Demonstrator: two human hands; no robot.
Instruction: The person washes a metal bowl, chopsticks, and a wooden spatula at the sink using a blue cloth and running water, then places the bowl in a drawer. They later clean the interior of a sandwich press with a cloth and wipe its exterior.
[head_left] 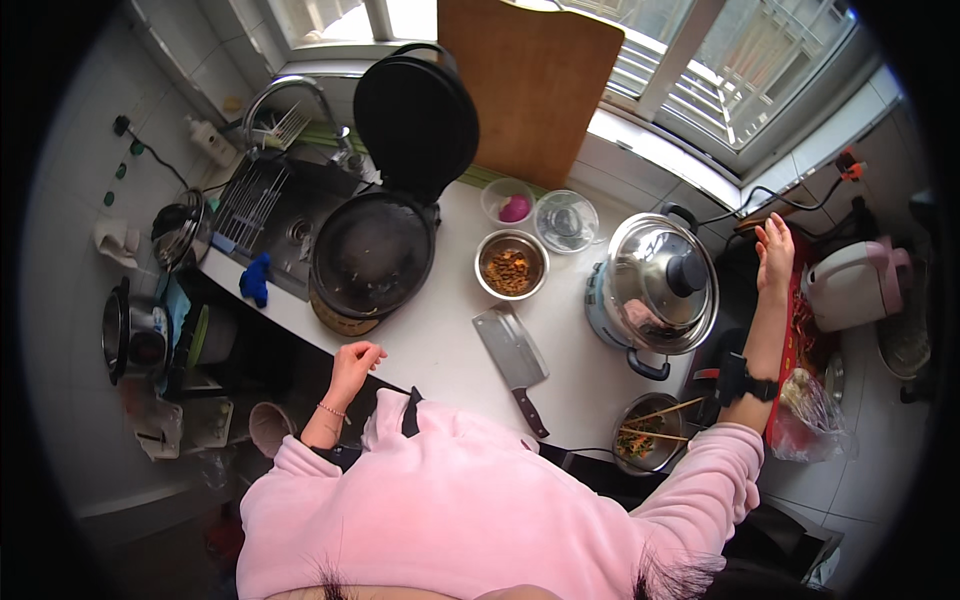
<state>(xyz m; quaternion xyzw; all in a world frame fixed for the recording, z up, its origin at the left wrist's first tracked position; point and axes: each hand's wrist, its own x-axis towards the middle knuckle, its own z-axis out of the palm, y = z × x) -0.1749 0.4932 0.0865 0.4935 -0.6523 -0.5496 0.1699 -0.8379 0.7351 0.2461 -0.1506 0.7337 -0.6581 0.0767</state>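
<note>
My left hand (355, 370) is near the counter's front edge, below the electric griddle (372, 255). Its fingers are curled together, and nothing shows in them. Far to the right, my right hand (775, 258) is stretched out beyond the lidded steamer pot (655, 280), fingers extended and holding nothing visible. The griddle's black lid (415, 120) stands raised, and crumbs lie on its cooking plate. Between the griddle and pot lie a cleaver (513, 350) and a metal bowl (511, 265) of brown chopped food. Chopsticks (668, 408) rest in a steel bowl of shredded vegetables (636, 440).
A sink (295, 235) with a faucet (300, 85) is at the left, a blue cloth (255, 280) on its edge. Two clear plastic containers (567, 221) stand behind the metal bowl. A wooden board (530, 85) leans at the window. A pink-and-white appliance (850, 285) stands far right.
</note>
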